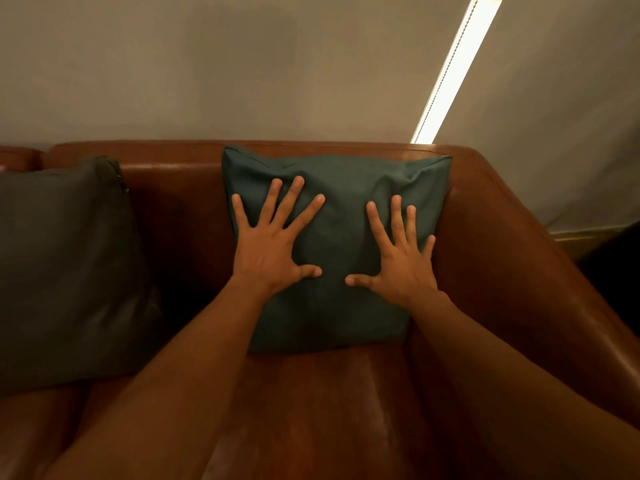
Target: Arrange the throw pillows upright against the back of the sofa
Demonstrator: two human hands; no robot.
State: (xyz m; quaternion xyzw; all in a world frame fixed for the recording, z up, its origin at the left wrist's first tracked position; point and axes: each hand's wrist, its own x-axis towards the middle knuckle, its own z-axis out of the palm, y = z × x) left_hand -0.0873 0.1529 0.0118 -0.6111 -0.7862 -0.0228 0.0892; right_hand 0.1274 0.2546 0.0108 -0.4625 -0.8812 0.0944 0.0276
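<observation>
A dark green throw pillow stands upright against the back of the brown leather sofa, close to its right arm. My left hand lies flat on the pillow's left half with fingers spread. My right hand lies flat on its right half, fingers spread too. Neither hand grips the fabric. A second, darker grey pillow leans against the sofa back at the left, partly cut off by the frame edge.
The sofa's right arm rises beside the green pillow. Bare seat cushion lies in front of it. A grey wall stands behind the sofa, with a bright light strip slanting across it.
</observation>
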